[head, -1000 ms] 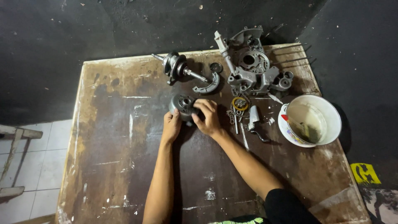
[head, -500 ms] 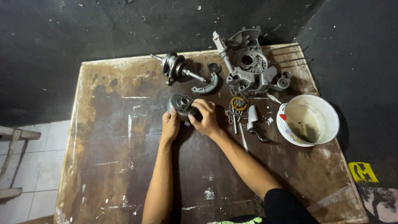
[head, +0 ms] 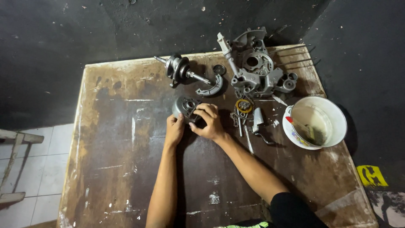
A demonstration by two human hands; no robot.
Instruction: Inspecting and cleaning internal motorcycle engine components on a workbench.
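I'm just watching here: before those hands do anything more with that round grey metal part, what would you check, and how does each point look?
1. Both hands on the part: ok; left hand and right hand grip the grey metal part.
2. Part supported by the table: cannot tell.
3. Crankshaft apart from the hands: ok.
4. Chain and small parts close beside the right hand: not ok.
5. White bowl well in from the table's edge: not ok.

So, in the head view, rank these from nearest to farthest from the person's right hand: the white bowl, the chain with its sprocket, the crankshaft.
Measured from the right hand:
1. Chain with its sprocket, just to the hand's right on the table.
2. Crankshaft, beyond the hand toward the table's far edge.
3. White bowl, far right, near the table's right edge.
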